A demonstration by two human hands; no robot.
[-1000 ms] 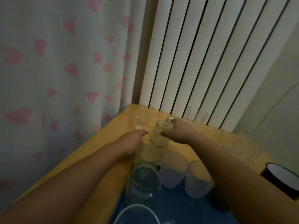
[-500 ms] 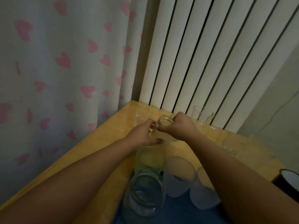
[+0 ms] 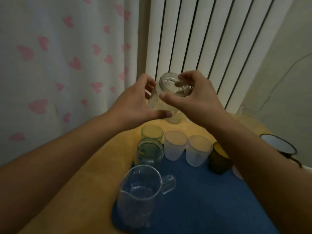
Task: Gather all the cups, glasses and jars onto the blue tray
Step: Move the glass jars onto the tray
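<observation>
Held thing: a clear ribbed glass jar with an open threaded mouth [image 3: 166, 97], lifted in the air between both hands, above the far part of the yellow wooden table [image 3: 94, 159].
Long axis: tilted, the mouth leaning up and toward the camera, the base pointing down and away; the base seems to sit just above the table's far edge.
Left hand [image 3: 135, 105]: curled round the jar's lower body from the left, thumb across the near side by the base.
Right hand [image 3: 194, 97]: pinching the jar at its rim and neck, thumb on the near side, fingers [image 3: 179, 84] hooked over the mouth.
Key relation: the flat dark-blue tray [image 3: 211, 200] lies below and nearer to the person than the jar, so the carry, in my judgement, is toward the body and downward.
Free room: bare blue shows in the tray's middle and near right; the right hand looks closer to it.
Already on the tray: a clear glass pitcher with a handle [image 3: 141, 195], a clear glass jar [image 3: 148, 153], 2 frosted white cups [image 3: 174, 145], a dark green cup [image 3: 217, 159]; a yellow-green glass [image 3: 152, 132] stands at the far edge, and I cannot tell whether it is on the tray.
Risk: the row of cups stands directly under the path, so the base should be levelled first.
Off the tray: a white enamel mug with a dark rim [image 3: 276, 146] at the right.
</observation>
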